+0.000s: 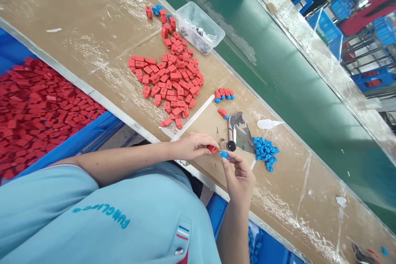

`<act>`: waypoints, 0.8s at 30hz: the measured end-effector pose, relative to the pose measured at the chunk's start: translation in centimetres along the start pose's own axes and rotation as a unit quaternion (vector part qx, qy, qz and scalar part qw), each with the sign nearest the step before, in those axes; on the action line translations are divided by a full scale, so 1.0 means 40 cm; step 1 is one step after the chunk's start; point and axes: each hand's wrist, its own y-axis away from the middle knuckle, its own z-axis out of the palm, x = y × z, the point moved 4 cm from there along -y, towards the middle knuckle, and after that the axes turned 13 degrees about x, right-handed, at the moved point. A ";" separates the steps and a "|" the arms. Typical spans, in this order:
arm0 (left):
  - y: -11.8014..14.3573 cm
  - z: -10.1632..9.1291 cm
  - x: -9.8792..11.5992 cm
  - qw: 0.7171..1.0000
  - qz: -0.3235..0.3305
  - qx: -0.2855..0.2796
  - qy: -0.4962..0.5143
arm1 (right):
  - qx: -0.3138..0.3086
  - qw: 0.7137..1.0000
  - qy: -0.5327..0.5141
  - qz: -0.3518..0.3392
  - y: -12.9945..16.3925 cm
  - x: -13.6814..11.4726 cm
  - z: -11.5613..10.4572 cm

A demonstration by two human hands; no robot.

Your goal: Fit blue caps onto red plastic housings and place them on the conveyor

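**Red cap and blue insert held together at the bench edge**

The red cap [212,149] is pinched in the fingertips of the left hand [192,145], just below the middle of the frame. The right hand [239,177] comes up from the lower edge and grips a small blue insert [224,154] between thumb and forefinger. The two pieces sit just beside each other, nearly touching, over the brown worktop [93,29].

By the look of it, the step in hand is joining blue to red. The next move would call for lining the insert up squarely with the cap's open end and pressing it home, with both pinches kept firm.

A loose heap of blue inserts [265,152] lies right of the hands, near a camouflage-patterned sheet [243,132] and a small black round tool [231,145]. A big spread of red caps [173,78] fills the middle of the frame. A short row of joined red-and-blue pieces [224,93] lies to its right, and a single one [222,113] below that. A clear plastic tub [201,27] holding small metal parts stands at upper centre beside the green conveyor belt [278,62]. A blue bin of red caps [40,111] sits at the left.

Teal lettering on the light blue shirt [123,218] is seen upside down and at an angle; I cannot read it with certainty.
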 end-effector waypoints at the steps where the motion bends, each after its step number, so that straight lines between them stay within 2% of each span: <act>1: 0.001 0.001 -0.001 1.000 0.005 -0.001 0.000 | -0.008 1.000 -0.012 0.008 0.007 0.002 0.012; 5: 0.005 0.004 -0.007 1.000 0.013 -0.009 -0.004 | -0.013 0.999 -0.024 0.021 0.017 0.009 0.039; 11: 0.009 0.000 -0.005 1.000 0.015 0.001 -0.027 | 0.008 1.000 -0.009 0.026 0.028 0.022 0.038; 14: 0.008 0.001 0.004 0.999 0.033 -0.025 -0.018 | 0.016 1.000 -0.011 0.023 0.034 0.025 0.034; 18: 0.010 0.004 0.010 0.996 0.050 -0.072 -0.009 | -0.013 1.000 -0.018 0.015 0.036 0.022 0.036; 24: 0.012 0.007 0.006 0.995 0.049 -0.086 -0.009 | -0.015 1.000 -0.012 0.024 0.038 0.028 0.038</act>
